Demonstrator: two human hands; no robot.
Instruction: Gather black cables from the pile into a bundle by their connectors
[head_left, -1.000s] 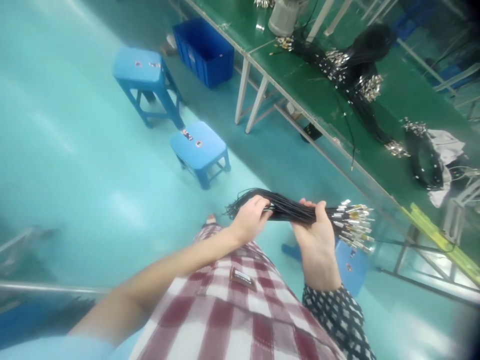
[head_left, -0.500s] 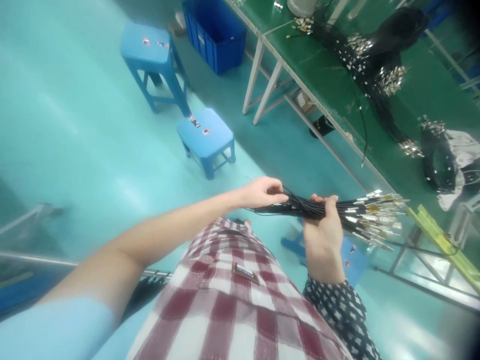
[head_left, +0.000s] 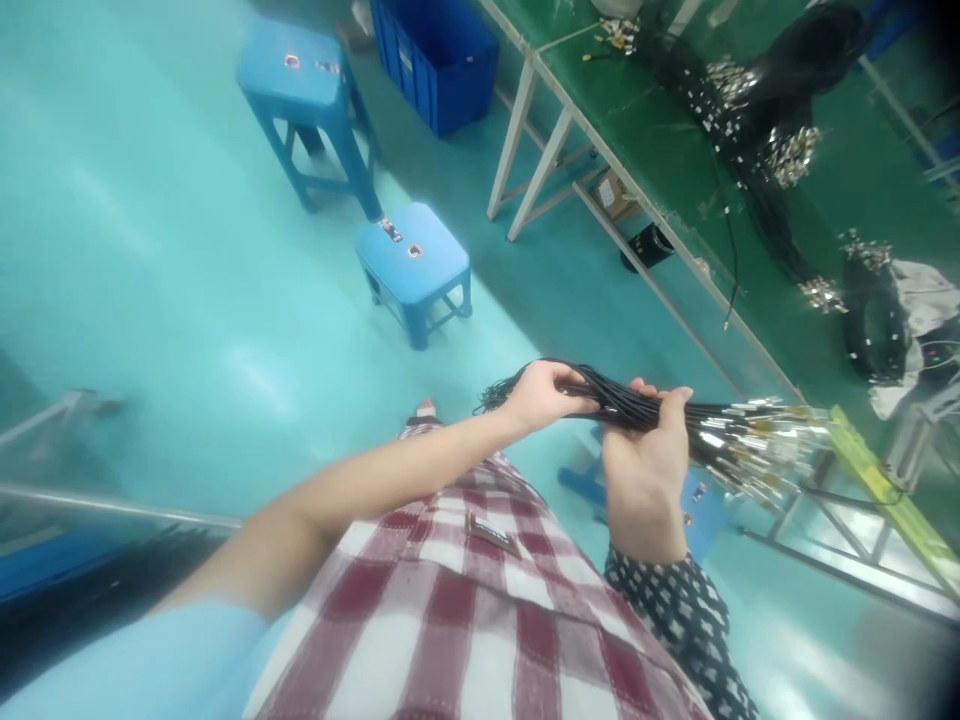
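A thick bundle of black cables (head_left: 621,398) stretches across in front of my checked apron. My right hand (head_left: 649,462) is closed around it, palm up, close to the end with many silvery and gold connectors (head_left: 757,440). Farther left, my left hand (head_left: 551,393) grips the same bundle with thumb and fingers curled over it. Beyond that hand, the cables' thin left ends (head_left: 495,393) hang over the floor. The fingers of my right hand are partly hidden behind the bundle.
On the green-topped table (head_left: 637,150) at the right lie more black cable bundles (head_left: 750,170). Two blue stools (head_left: 412,255) and a blue crate (head_left: 442,75) stand on the floor. A yellow-green strip (head_left: 892,490) runs beside a metal frame at right.
My left hand has shifted slightly right and now wraps further around the cables, whose left ends are lifted and gathered. My right hand keeps its grip, almost in place.
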